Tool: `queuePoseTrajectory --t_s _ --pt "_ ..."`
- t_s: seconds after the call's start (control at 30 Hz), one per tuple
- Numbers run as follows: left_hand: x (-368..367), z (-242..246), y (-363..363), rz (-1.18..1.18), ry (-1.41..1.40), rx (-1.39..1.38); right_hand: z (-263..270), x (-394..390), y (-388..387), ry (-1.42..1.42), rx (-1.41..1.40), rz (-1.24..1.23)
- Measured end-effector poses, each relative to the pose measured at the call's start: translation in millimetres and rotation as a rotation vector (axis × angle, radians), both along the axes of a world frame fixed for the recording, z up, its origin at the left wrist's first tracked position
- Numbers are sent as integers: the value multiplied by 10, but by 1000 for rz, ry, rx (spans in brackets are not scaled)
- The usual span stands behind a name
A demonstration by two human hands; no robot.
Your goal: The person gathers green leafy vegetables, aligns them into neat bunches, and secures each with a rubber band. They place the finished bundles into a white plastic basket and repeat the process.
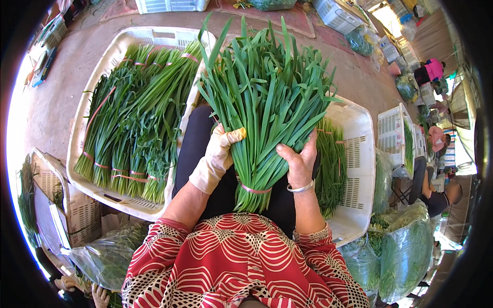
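A large bunch of flat-leaved Chinese chives (262, 104) is held over my lap, its leaves fanned out away from me. A pink band (255, 189) circles the stems near my shirt. My left hand (220, 154), in a pale glove with a yellowed thumb tip, grips the bunch's left side. On the right side, my bare right hand (300, 158) holds the leaves, with its thumb on top and a silver bangle at the wrist. The fingers of both hands are partly hidden behind the leaves.
Left of my knees stands a white plastic crate (83, 127) packed with banded bunches of chives (134, 119). Another white crate (362, 169) on my right holds more bunches (329, 165). Plastic bags of greens (406, 254) lie behind it. Other people (439, 196) sit farther right.
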State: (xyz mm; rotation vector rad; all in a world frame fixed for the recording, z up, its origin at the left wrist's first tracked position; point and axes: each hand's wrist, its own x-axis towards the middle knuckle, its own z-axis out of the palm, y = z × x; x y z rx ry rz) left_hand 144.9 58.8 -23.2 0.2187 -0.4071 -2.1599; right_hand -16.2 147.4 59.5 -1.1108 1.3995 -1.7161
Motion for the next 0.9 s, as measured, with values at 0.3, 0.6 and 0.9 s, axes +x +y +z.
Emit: queuePoseTrajectory --t_s 0.3,0.6,0.9 --pt "-94 344 148 68 -91 -26 162 145 -29 188 11 37" --pt "-98 533 293 68 -106 -43 165 146 -63 332 -27 -118" --pt "-96 629 319 34 -145 81 202 -33 120 40 -117 -91"
